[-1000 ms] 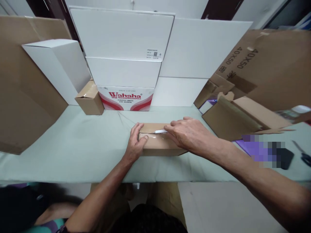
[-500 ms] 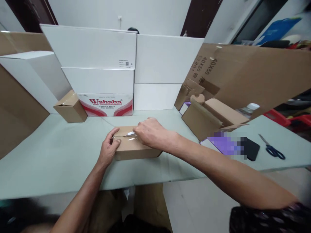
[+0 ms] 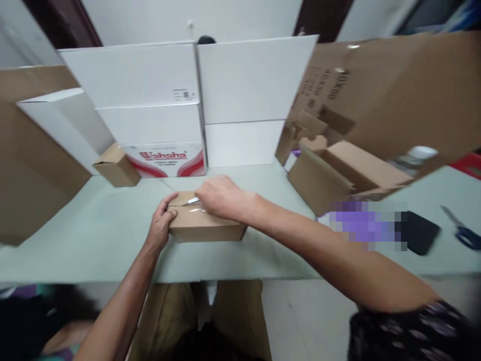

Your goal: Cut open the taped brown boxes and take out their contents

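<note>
- Landmark for places: the Wahaha panel (image 3: 163,159), standing white cardboard with red print.
- Taped carton (image 3: 206,230): on the pale green table (image 3: 93,255), on the near side of the panel and slightly to its right; long side toward the person, seam on top. Judged so placed to put the seam within reach of both hands.
- Left hand (image 3: 162,223): thumb and fingers parted around the carton's left end, thumb on top, fingers toward the far edge. Judged a steadying hold, clear of the seam's middle.
- Right hand (image 3: 221,196): fingers curled tightly around a slim white tool (image 3: 193,200), its tip angled left onto the seam. Grip appears firm, judged for control along the line of the tape (image 3: 197,210).
- Small brown box (image 3: 117,168): just beside the panel's left edge.
- Flapped brown box (image 3: 319,175): well to the panel's right, lying tilted, flaps spread.
- Scissors (image 3: 466,234): far right of the panel, apart from both hands.
- Hard to make out: the tool's tip is too small to identify for certain; most of its body is hidden by the right fingers. The right forearm covers part of the table. A purple item (image 3: 356,225), right of the panel, is pixelated. The co-worker (image 3: 33,321), left of and nearer than the panel, is cut off and blurred.
</note>
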`<act>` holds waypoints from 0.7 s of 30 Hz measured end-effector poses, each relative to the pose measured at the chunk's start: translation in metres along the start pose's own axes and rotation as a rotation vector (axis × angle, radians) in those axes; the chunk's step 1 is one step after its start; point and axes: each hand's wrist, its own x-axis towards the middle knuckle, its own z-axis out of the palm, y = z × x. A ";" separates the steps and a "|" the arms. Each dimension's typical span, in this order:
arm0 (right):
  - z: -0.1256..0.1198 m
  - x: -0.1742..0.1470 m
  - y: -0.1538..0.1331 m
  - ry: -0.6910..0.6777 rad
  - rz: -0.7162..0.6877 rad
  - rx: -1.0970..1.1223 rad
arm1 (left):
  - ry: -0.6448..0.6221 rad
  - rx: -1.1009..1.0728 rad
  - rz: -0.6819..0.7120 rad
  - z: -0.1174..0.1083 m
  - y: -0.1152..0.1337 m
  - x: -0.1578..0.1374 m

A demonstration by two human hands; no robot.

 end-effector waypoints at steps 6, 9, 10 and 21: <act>-0.007 -0.013 0.013 -0.138 0.125 -0.069 | -0.042 -0.109 -0.022 0.008 0.004 0.003; -0.012 -0.024 0.015 -0.160 0.195 -0.078 | -0.090 -0.178 -0.028 0.005 0.002 0.004; -0.012 -0.028 0.014 -0.154 0.212 -0.073 | -0.110 -0.197 -0.019 0.004 0.002 0.004; 0.005 -0.025 0.007 -0.065 0.180 -0.060 | -0.057 -0.110 0.135 0.016 0.001 -0.004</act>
